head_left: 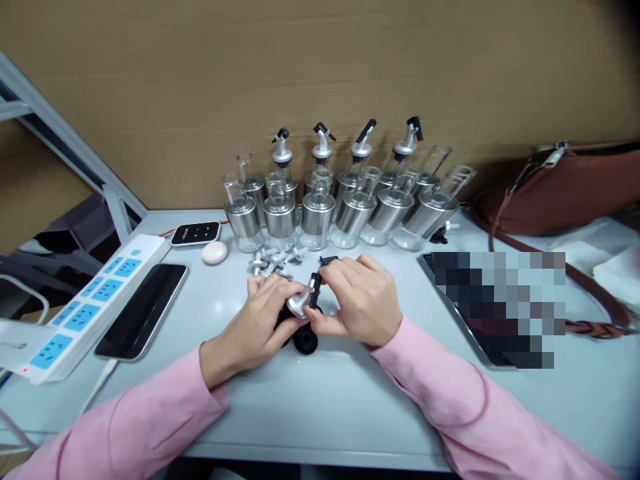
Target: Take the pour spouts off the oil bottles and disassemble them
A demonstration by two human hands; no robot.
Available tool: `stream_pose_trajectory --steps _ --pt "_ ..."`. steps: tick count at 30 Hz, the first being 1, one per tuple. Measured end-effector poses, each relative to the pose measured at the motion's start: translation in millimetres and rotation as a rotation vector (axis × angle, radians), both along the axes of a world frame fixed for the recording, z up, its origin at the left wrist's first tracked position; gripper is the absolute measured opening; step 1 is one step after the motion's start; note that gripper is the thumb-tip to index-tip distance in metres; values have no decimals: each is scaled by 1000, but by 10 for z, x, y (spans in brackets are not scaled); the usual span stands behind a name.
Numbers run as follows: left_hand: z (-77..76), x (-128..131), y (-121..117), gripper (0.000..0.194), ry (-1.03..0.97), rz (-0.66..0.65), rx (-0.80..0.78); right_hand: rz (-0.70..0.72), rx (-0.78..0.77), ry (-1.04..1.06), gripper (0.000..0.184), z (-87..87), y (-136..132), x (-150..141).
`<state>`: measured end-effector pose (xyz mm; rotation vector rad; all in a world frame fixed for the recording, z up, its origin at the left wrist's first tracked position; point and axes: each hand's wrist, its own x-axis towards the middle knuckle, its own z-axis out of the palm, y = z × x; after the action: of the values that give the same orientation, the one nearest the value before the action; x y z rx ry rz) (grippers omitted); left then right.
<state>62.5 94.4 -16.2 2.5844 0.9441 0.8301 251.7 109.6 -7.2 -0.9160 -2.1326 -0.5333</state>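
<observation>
My left hand [270,310] pinches a silver bottle pourer spout [299,305] by its round base, low over the table. From the other side my right hand [361,297] grips a small black flip lid [315,291] at the spout's tip. Whether the lid is fully seated on the spout cannot be seen. Beneath the hands lie black round stoppers [305,340], partly covered by my fingers. Several loose silver spouts [270,261] are heaped just beyond my left hand. More black pieces [329,260] show behind my right fingers.
Glass bottles with steel sleeves [319,212] stand in rows at the back, several topped with pourers [363,143]. Left are a power strip [93,307], a phone [143,312], a small device [195,233] and a white oval case [215,253]. Right are a dark tablet [450,293] and a brown bag [575,193].
</observation>
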Motion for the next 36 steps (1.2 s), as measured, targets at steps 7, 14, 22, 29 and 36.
stream_pose_trajectory --steps 7,14,22,29,36 --pt "6 14 -19 24 5 -88 -126 56 52 -60 55 -7 42 48" --pt "-8 -9 -28 38 -36 -139 -260 102 76 -139 43 -103 88 36" --pt "18 -38 -15 32 7 -170 -152 91 -223 329 35 -34 95 160" --pt "-40 -57 24 23 -79 -21 24 -67 -338 401 18 -5 77 310" --pt "-24 -36 -16 21 -74 -51 60 -162 -640 511 17 -109 162 408"
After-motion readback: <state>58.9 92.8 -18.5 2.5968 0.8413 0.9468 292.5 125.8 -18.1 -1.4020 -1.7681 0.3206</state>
